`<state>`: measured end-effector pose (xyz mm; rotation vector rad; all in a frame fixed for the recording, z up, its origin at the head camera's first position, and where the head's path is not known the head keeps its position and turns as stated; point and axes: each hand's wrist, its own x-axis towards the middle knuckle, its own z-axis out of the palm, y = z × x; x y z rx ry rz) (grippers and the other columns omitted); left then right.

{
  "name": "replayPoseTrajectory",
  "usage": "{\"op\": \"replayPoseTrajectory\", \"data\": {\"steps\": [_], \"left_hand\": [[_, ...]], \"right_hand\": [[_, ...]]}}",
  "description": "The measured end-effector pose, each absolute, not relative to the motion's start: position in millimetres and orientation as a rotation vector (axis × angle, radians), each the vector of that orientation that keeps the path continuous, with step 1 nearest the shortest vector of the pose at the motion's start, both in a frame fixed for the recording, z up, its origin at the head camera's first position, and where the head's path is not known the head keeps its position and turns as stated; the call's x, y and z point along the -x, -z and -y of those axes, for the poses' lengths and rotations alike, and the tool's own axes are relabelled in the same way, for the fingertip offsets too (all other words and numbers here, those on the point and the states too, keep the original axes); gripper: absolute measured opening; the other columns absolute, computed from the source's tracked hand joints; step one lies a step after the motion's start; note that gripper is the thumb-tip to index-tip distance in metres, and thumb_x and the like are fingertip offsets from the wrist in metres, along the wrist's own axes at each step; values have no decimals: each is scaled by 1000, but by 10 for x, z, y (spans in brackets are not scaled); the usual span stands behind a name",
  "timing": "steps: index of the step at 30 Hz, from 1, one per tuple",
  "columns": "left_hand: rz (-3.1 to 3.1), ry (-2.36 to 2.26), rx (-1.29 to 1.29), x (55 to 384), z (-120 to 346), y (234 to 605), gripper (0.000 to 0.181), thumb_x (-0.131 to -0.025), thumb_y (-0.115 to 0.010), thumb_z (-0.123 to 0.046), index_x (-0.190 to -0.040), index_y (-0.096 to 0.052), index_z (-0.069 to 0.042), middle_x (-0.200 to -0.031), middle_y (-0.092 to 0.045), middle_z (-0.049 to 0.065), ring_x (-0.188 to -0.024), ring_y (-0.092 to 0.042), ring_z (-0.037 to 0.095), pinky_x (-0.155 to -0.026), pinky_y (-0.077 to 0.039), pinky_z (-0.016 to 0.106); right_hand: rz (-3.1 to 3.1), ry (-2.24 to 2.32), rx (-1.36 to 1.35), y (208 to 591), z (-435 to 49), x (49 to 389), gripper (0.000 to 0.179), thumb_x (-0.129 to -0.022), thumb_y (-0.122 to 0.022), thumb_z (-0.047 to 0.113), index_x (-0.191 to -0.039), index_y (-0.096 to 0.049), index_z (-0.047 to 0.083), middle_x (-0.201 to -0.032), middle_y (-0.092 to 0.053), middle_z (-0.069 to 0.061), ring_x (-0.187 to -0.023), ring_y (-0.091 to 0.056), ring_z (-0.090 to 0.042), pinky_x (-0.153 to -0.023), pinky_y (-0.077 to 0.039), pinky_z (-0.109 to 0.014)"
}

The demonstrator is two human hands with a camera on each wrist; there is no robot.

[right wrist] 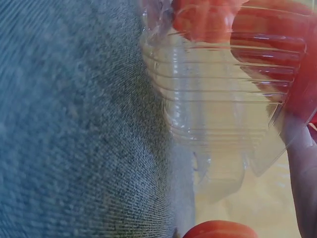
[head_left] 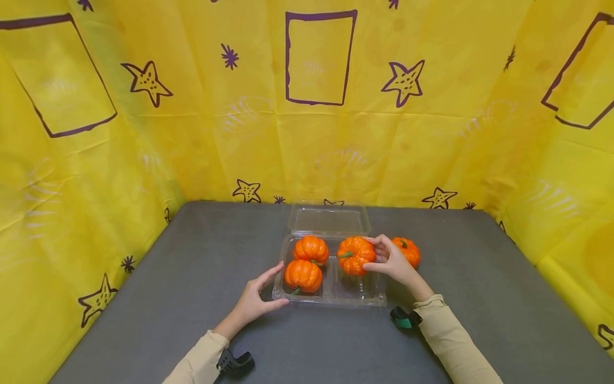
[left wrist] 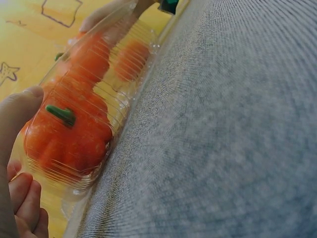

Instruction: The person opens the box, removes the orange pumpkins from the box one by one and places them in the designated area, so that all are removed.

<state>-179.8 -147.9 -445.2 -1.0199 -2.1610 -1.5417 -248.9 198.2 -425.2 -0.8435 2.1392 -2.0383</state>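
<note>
A clear plastic clamshell container (head_left: 331, 297) lies with its lid folded back. Two orange toy pumpkins (head_left: 303, 276) sit in its left compartment; one shows a green stem through the ribbed wall in the left wrist view. My right hand (head_left: 390, 264) grips another pumpkin (head_left: 354, 256), thumb in front and fingers behind, over the right compartment. Whether that pumpkin touches the bottom I cannot tell. At the container's left front corner is my left hand (head_left: 254, 301), thumb and fingers spread along the edge. In the left wrist view its thumb (left wrist: 27, 101) lies by the rim.
Just right of the container, partly behind my right hand, stands a further pumpkin (head_left: 409, 252). The transparent lid (head_left: 328, 218) reaches toward the back edge of the grey table (head_left: 216, 245). Yellow patterned curtains (head_left: 316, 149) enclose the back and sides.
</note>
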Motion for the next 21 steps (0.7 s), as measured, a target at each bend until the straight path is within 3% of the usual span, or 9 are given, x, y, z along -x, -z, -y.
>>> {"op": "replayPoseTrajectory", "data": {"steps": [7,21], "left_hand": [[2172,1533,1023,1806,1481,4467,68,-61,-76,9,-119,-42,19,-120,-43,35,-111,-45,39,-95,-31,22],[2194,1561,1016,1800,1483,4459,69,-63,-76,8,-121,-41,18,-122,-43,34,-112,-43,41,-95,-34,27]], "right_hand": [[-2106,2017,884,4255,-1986,2511,75,-71,-71,-5,-133,-29,-11,-132,-33,-28,-110,-48,-11,-83,-45,-29],[-2188,1972,882,4171,-2037,2483,64,-68,-73,-6,-122,-41,-17,-121,-44,-34,-101,-55,-11,-81,-46,-27]]}}
